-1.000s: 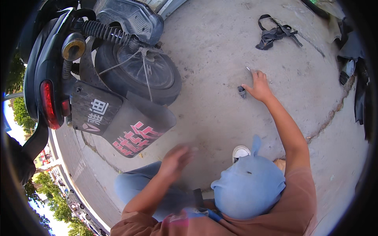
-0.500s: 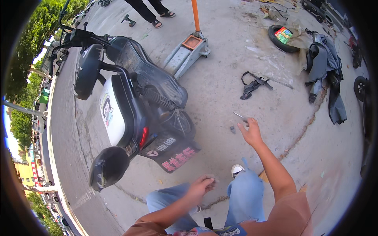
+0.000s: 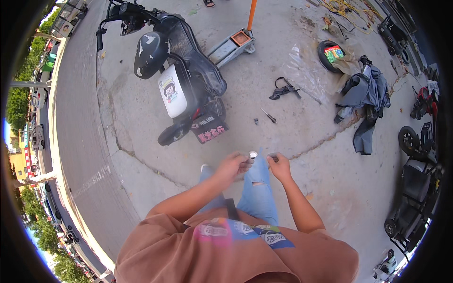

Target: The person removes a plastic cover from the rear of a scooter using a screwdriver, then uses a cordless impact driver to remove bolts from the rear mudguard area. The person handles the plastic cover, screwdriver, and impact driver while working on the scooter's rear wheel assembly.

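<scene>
Have left grip (image 3: 236,166) and right grip (image 3: 279,167) curled nearly closed, near each other, just below centre of the frame; cannot tell contents of either. See screwdriver (image 3: 269,116) near grey part (image 3: 256,121) on ground (image 3: 306,127), just above centre.

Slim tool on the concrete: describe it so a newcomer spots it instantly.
Find the white-topped scooter, then go right in the picture to the dark strap bundle. Below and slightly left lies the slim tool, beside a small grey piece. Unlike that stubby neighbour, it has a thin pale shaft and dark handle.
</scene>
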Tool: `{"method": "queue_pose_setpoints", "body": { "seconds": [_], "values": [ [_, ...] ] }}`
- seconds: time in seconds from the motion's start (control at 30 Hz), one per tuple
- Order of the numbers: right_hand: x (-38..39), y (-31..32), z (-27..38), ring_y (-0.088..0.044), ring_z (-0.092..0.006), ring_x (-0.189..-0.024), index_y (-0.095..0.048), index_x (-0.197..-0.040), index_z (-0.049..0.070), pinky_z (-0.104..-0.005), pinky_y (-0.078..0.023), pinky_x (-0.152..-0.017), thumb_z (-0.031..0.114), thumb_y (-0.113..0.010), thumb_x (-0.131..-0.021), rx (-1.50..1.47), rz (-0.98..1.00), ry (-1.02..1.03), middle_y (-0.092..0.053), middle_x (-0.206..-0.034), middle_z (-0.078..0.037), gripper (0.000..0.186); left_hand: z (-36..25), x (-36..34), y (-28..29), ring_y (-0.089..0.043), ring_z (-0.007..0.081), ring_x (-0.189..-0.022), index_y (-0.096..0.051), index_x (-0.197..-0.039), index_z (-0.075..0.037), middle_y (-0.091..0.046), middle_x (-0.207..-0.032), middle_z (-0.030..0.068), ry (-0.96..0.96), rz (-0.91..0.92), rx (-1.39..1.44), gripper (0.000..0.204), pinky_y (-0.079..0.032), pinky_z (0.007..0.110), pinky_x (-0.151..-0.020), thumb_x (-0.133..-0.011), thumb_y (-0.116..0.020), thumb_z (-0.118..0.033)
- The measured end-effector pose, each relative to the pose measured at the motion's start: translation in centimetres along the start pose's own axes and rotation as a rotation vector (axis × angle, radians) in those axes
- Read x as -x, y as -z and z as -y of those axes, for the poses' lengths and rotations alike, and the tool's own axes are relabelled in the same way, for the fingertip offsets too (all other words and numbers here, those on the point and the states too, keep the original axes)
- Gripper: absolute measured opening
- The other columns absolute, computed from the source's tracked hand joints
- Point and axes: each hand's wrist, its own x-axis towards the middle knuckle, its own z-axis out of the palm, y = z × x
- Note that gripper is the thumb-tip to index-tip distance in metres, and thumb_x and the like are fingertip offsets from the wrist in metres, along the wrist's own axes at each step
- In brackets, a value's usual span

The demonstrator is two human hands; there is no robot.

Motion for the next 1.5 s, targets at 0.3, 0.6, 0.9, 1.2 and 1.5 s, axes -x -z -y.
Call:
{"method": "queue_pose_setpoints", "body": {
  "seconds": [0.3, 0.6, 0.9, 1.2, 1.5],
  "values": [
    [3.7, 5.0, 7.7, -0.07, -0.0246, -0.081, -0.067, -0.094, -0.002, -0.0346, -0.053, -0.074, 0.019, -0.066, -0.087, 0.026, -0.008, -0.088, -0.071, -0.087, -0.017, 0.022, 1.1, 2.6, -0.9, -0.062, 0.0124, -0.084, -0.061, -0.102, -0.006, -0.067, -0.096, 0.0059, 0.175, 0.022, 0.085, 0.013, -0.051, 0.026, -0.075, -0.094, -0.057, -0.016],
    [6.2, -4.7, 19.8, -0.066, -0.0175, -0.076, -0.065, -0.093, -0.003, -0.0307, -0.052, -0.072, 0.014, -0.067, -0.086, -0.031, 0.27, -0.018, -0.069, -0.082, -0.012, 0.018, -3.6, 10.0, 7.8, -0.066, 0.0137, -0.083, -0.06, -0.103, -0.005, -0.069, -0.096, 0.0063, 0.079, -0.123, 0.308, 0.013, -0.054, 0.028, -0.076, -0.095, -0.055, -0.013],
    [8.0, -29.5, 38.1, -0.065, -0.0149, -0.076, -0.064, -0.093, -0.004, -0.0294, -0.051, -0.069, 0.017, -0.065, -0.09, -0.057, 0.596, 0.252, -0.07, -0.083, -0.012, 0.021, -9.7, 20.6, 32.5, -0.062, 0.0155, -0.086, -0.056, -0.106, -0.003, -0.066, -0.099, 0.0097, -0.15, -0.311, 0.482, 0.017, -0.051, 0.027, -0.077, -0.094, -0.056, -0.014],
    [6.7, -53.8, 50.8, -0.063, -0.0123, -0.076, -0.065, -0.099, -0.003, -0.0275, -0.05, -0.069, 0.016, -0.064, -0.091, 0.01, 0.745, 0.149, -0.069, -0.084, -0.008, 0.021, -24.4, 30.3, 60.8, -0.06, 0.0126, -0.085, -0.057, -0.106, -0.004, -0.065, -0.096, 0.0065, -0.471, -0.519, 0.523, 0.017, -0.05, 0.027, -0.078, -0.094, -0.056, -0.016],
    [-9.3, -79.6, 67.6, -0.066, -0.0144, -0.076, -0.065, -0.097, -0.005, -0.0277, -0.052, -0.069, 0.021, -0.064, -0.092, -0.039, 0.678, 0.139, -0.071, -0.084, -0.011, 0.027, -45.2, 27.2, 84.9, -0.063, 0.0169, -0.092, -0.057, -0.109, -0.003, -0.066, -0.101, 0.0099, -0.527, -0.405, 0.503, 0.022, -0.051, 0.03, -0.08, -0.094, -0.059, -0.019]
  ]
}}
